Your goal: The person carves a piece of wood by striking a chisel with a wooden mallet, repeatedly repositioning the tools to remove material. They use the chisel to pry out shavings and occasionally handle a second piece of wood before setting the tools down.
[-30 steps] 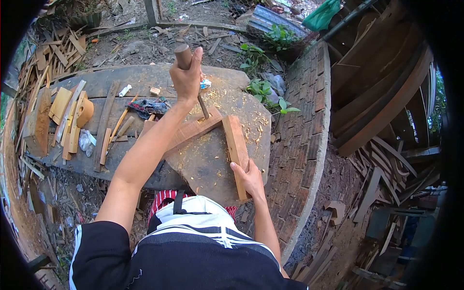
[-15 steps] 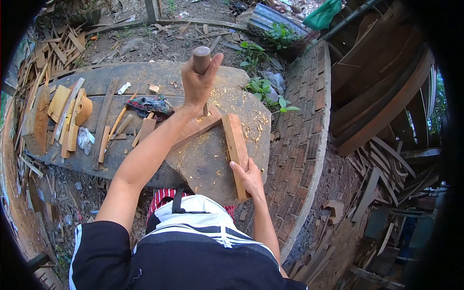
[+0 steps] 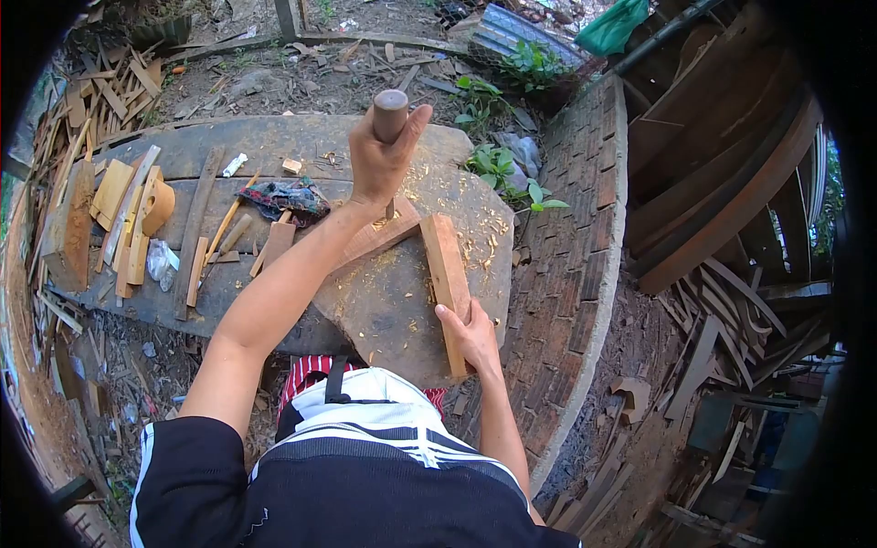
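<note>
My left hand (image 3: 379, 160) is wrapped round the thick wooden handle of an upright chisel (image 3: 390, 105). Below my fist the narrow blade meets a flat-lying wooden piece (image 3: 370, 245), partly hidden behind my forearm. My right hand (image 3: 475, 336) grips the lower part of a squared wooden block (image 3: 444, 265), thumb on its upper face and fingers round its right side. The block's far end lies close to the right end of the wooden piece. Pale wood shavings (image 3: 480, 228) are scattered around both.
A worn wooden workbench (image 3: 356, 329) carries a dark patterned cloth (image 3: 283, 199), wooden strips (image 3: 196, 237) and a clear plastic bag (image 3: 163, 263) on the left. A low brick wall (image 3: 566, 237) runs along the right. Scrap wood (image 3: 722, 310) piles up beyond it.
My left hand and the chisel handle have shifted slightly to the right, the chisel tilting a little. My right hand and the block look unmoved.
</note>
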The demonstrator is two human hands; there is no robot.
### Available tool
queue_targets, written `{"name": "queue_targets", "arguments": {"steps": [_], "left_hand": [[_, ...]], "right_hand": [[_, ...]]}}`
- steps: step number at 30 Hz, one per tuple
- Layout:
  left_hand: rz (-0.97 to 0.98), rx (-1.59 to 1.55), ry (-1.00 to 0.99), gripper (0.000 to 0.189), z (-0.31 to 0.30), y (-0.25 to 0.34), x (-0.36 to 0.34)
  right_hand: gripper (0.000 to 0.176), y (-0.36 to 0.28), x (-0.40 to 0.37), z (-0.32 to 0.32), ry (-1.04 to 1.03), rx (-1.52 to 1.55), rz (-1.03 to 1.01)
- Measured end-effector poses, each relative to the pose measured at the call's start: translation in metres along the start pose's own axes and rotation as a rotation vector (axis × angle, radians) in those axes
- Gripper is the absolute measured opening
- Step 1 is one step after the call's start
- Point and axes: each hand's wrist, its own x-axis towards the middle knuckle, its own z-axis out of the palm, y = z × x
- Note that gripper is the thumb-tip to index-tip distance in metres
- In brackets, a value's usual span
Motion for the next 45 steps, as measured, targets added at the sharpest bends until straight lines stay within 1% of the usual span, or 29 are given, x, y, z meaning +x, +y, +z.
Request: {"name": "queue_targets", "arguments": {"steps": [3,5,6,9,11,13,16,18,19,21,22,24,26,27,28,29,30,31,33,34,36,37,38,41,43,44,45], "left_hand": [[-0.052,-0.042,0.005,0.035,0.0,0.004,-0.002],[-0.031,-0.026,0.001,0.035,0.002,-0.001,-0.002],[-0.011,-0.012,-0.005,0.035,0.002,-0.002,-0.002],[0.031,0.02,-0.023,0.035,0.003,-0.002,-0.004],[0.035,0.009,-0.04,0.035,0.006,0.002,-0.009],[0.04,-0.005,-0.054,0.035,0.005,0.004,-0.012],[-0.014,0.011,-0.061,0.034,0.005,0.008,-0.016],[0.137,0.021,-0.065,0.029,0.008,0.012,-0.019],[0.139,0.025,-0.061,0.029,0.009,0.015,-0.023],[0.289,0.047,-0.229,0.024,0.012,0.023,-0.034],[0.381,0.097,-0.312,0.022,0.016,0.017,-0.04],[0.298,0.105,-0.426,0.021,0.027,0.014,-0.06],[0.387,0.149,-0.412,0.024,0.038,0.017,-0.067],[0.345,0.194,-0.445,0.024,0.04,0.017,-0.07],[0.346,0.2,-0.432,0.024,0.041,0.018,-0.071],[0.362,0.206,-0.438,0.024,0.042,0.018,-0.073],[0.377,0.211,-0.446,0.024,0.044,0.018,-0.074],[0.399,0.209,-0.44,0.024,0.044,0.015,-0.077],[0.411,0.219,-0.451,0.024,0.048,0.011,-0.083],[0.431,0.225,-0.465,0.024,0.05,0.01,-0.086],[0.447,0.257,-0.457,0.024,0.053,0.007,-0.091],[0.44,0.283,-0.473,0.028,0.054,0.006,-0.093],[0.433,0.307,-0.489,0.032,0.055,0.005,-0.096],[0.413,0.345,-0.486,0.032,0.052,0.005,-0.092],[0.389,0.38,-0.475,0.031,0.045,0.006,-0.086],[0.38,0.342,-0.461,0.03,0.044,0.006,-0.085],[0.377,0.3,-0.451,0.03,0.044,0.007,-0.084]], "right_hand": [[0.083,0.0,0.0,-0.001,-0.023,0.01,0.013],[0.07,-0.001,0.0,-0.001,-0.003,-0.02,0.032],[0.07,-0.001,0.0,0.0,-0.002,-0.021,0.032],[0.07,0.001,-0.001,0.0,0.01,-0.023,0.022],[0.083,0.001,0.0,0.0,-0.011,-0.01,0.018],[0.083,-0.002,0.001,-0.001,-0.018,-0.003,0.018],[0.082,-0.004,-0.001,-0.003,-0.022,0.008,0.021],[0.081,-0.004,-0.001,-0.002,-0.027,0.009,0.015],[0.082,-0.002,0.0,-0.001,-0.022,0.012,0.011],[0.082,-0.002,0.0,0.0,-0.016,0.015,-0.001],[0.08,-0.002,0.0,-0.001,-0.021,0.028,0.017],[0.079,0.002,-0.003,-0.003,-0.026,0.031,0.028],[0.071,0.01,-0.005,-0.006,0.045,0.235,-0.021],[0.068,0.006,-0.01,-0.013,0.088,0.31,-0.014],[0.064,-0.001,-0.017,-0.023,0.129,0.386,-0.005],[0.057,-0.004,-0.022,-0.033,0.228,0.411,-0.08],[0.054,-0.006,-0.026,-0.047,0.328,0.359,-0.128],[0.057,-0.03,-0.038,-0.056,0.522,0.479,-0.212],[0.067,-0.047,-0.06,-0.083,0.563,0.741,-0.446],[0.067,-0.056,-0.065,-0.083,0.559,0.738,-0.443],[0.061,-0.075,-0.07,-0.074,0.765,0.945,-0.811],[0.066,-0.059,-0.065,-0.063,0.789,0.846,-0.778],[0.066,-0.047,-0.066,-0.062,0.791,0.841,-0.786],[0.07,-0.027,-0.067,-0.058,0.758,0.458,-0.644],[0.073,-0.027,-0.064,-0.054,0.706,0.211,-0.537],[0.073,-0.029,-0.069,-0.057,0.694,0.211,-0.525],[0.069,-0.046,-0.077,-0.064,0.691,0.535,-0.667]]}}
